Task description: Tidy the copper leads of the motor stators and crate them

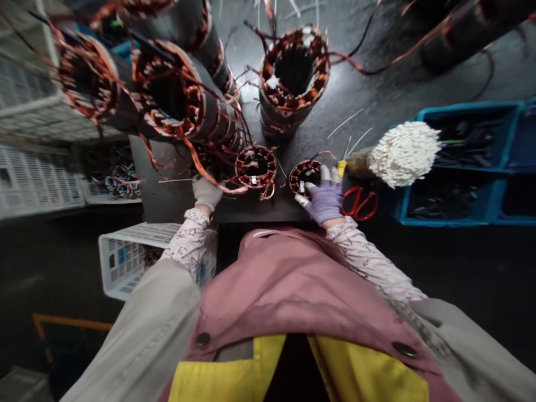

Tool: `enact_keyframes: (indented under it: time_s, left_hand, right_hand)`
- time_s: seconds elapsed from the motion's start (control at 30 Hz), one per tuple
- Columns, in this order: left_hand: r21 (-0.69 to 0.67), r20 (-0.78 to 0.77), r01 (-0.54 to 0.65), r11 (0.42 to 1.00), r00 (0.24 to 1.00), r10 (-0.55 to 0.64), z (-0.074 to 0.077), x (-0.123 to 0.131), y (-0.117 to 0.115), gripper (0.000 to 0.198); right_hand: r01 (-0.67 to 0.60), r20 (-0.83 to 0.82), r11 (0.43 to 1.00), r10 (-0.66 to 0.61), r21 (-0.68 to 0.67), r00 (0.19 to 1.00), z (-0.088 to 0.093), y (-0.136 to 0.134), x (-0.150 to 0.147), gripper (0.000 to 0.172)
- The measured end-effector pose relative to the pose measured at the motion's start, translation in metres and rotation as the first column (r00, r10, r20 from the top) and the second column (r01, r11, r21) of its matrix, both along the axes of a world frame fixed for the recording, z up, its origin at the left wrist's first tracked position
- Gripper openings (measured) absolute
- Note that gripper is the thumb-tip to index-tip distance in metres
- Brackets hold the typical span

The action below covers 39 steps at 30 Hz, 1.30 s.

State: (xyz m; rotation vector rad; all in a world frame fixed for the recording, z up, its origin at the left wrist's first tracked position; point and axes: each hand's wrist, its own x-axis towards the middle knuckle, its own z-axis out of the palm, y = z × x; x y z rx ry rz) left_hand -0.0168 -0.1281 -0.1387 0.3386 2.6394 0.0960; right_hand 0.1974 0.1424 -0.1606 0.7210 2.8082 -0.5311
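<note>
My right hand (pixel 324 196), in a purple glove, spreads over a small copper-wound stator (pixel 305 176) and seems to grip its rim. My left hand (pixel 207 192), in a white glove, sits at the table's near edge among loose copper wires (pixel 213 167). Whether it holds a wire is hidden. A second small stator (pixel 255 166) lies between my hands. Beyond them stand several tall wound stator stacks, one upright (pixel 294 78) and others tilted by the wide view (pixel 167 89). Red-handled scissors (pixel 359 203) lie just right of my right hand.
A bundle of white-tipped sticks (pixel 404 154) lies to the right, with thin white strands on the dark table (pixel 268 206). Blue crates (pixel 456 195) stand at the right. White plastic crates (pixel 134 259) stand at the left, below the table edge.
</note>
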Motion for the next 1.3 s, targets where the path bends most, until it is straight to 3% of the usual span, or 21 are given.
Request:
enact_keyframes:
  time_s: [0.07,0.13,0.2,0.23,0.3,0.33,0.43,0.47,0.53,0.63,0.77,0.87,0.97,1.0,1.07,1.13,1.2,1.3]
  left_hand:
    - [-0.006,-0.015,-0.002,1.000,1.000,0.002,0.014,0.012,-0.014,0.045]
    - [0.022,-0.072,0.002,1.000,0.997,0.000,0.041,0.041,-0.027,0.041]
    - [0.206,-0.124,0.148,0.967,0.984,-0.124,0.070,0.076,-0.024,0.036]
    - [0.315,-0.101,0.305,0.899,0.952,-0.288,0.081,0.093,-0.013,0.034]
    - [0.444,-0.068,0.580,0.683,0.782,-0.620,0.091,0.116,0.032,0.035]
    - [0.430,-0.034,0.641,0.636,0.716,-0.698,0.089,0.120,0.061,0.040]
    - [0.222,0.150,0.740,0.635,0.618,-0.772,0.066,0.107,0.151,0.050]
    - [0.143,0.221,0.779,0.610,0.575,-0.787,0.057,0.098,0.174,0.052]
    - [0.043,0.336,0.852,0.522,0.480,-0.810,0.043,0.083,0.207,0.051]
    - [-0.011,0.437,0.900,0.437,0.397,-0.807,0.036,0.072,0.227,0.042]
    - [-0.076,0.439,0.847,0.525,0.501,-0.745,0.038,0.076,0.234,0.025]
    - [0.003,0.512,0.731,0.682,0.585,-0.629,0.039,0.086,0.226,0.018]
    - [0.134,0.627,0.563,0.815,0.589,-0.510,0.043,0.097,0.205,0.023]
    - [0.154,0.611,0.514,0.844,0.621,-0.491,0.045,0.100,0.197,0.028]
    - [0.155,0.459,0.409,0.899,0.776,-0.432,0.047,0.100,0.185,0.036]
    - [0.138,0.222,0.327,0.935,0.910,-0.351,0.045,0.096,0.182,0.036]
    - [0.088,0.086,0.349,0.933,0.930,-0.356,0.042,0.092,0.187,0.033]
    - [0.032,0.097,0.378,0.925,0.920,-0.379,0.038,0.091,0.196,0.035]
  right_hand:
    - [0.005,-0.002,1.000,-0.005,-0.026,1.000,-0.006,-0.004,0.003,0.031]
    - [0.006,-0.056,0.999,-0.009,-0.049,0.998,-0.010,-0.004,0.012,0.030]
    - [-0.010,-0.106,0.998,0.003,-0.060,0.994,-0.013,-0.002,0.021,0.036]
    - [-0.018,-0.118,0.998,0.011,-0.059,0.993,-0.014,-0.001,0.024,0.041]
    - [-0.027,-0.121,0.998,0.021,-0.049,0.992,-0.016,0.001,0.026,0.046]
    - [-0.031,-0.118,0.998,0.026,-0.045,0.993,-0.017,0.002,0.024,0.045]
    - [-0.052,-0.103,0.997,0.046,-0.054,0.994,-0.017,0.005,0.016,0.035]
    - [-0.060,-0.097,0.996,0.054,-0.066,0.994,-0.015,0.005,0.013,0.033]
    - [-0.077,-0.089,0.992,0.068,-0.101,0.994,-0.012,0.007,0.009,0.031]
    - [-0.098,-0.095,0.980,0.083,-0.174,0.992,-0.008,0.009,0.007,0.030]
    - [-0.097,-0.118,0.960,0.068,-0.261,0.991,-0.006,0.010,0.006,0.032]
    - [-0.106,-0.126,0.946,0.070,-0.306,0.990,-0.006,0.008,0.002,0.032]
    - [-0.081,-0.077,0.931,0.057,-0.356,0.995,-0.004,0.008,-0.002,0.036]
    - [-0.083,-0.067,0.928,0.063,-0.363,0.996,-0.003,0.010,-0.002,0.037]
    - [-0.120,-0.076,0.925,0.099,-0.361,0.992,0.000,0.013,-0.002,0.032]
    - [-0.146,-0.114,0.927,0.114,-0.346,0.987,0.003,0.018,-0.002,0.031]
    - [-0.106,-0.147,0.941,0.060,-0.322,0.987,0.004,0.022,-0.007,0.037]
    - [0.000,-0.181,0.958,-0.054,-0.287,0.982,0.001,0.023,-0.025,0.046]
